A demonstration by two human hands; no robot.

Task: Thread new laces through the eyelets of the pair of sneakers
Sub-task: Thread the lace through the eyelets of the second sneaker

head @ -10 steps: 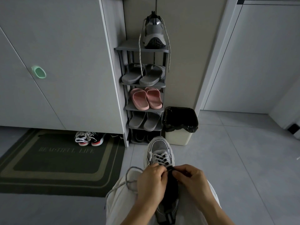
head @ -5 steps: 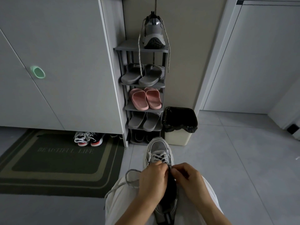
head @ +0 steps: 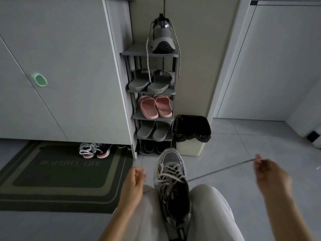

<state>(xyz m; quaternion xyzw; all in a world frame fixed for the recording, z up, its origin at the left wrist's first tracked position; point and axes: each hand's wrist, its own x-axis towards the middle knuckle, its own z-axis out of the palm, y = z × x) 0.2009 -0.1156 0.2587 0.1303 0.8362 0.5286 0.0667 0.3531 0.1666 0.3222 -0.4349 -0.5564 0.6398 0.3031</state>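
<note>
Both our hands have drawn apart. Our right hand (head: 272, 176) now pinches the lace (head: 220, 170) taut, out right of the sneaker (head: 172, 181) wedged between our knees. Our left hand (head: 133, 183) curls beside it; we cannot tell whether it holds anything. A second sneaker (head: 162, 37) tops the shoe rack (head: 139, 53), above three slipper pairs, with one bin (head: 190, 148) alongside.

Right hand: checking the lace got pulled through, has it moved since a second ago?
Yes. The right hand swung rightward, from below the trash bin to well right of it, pinching the lace taut from the sneaker.
</note>
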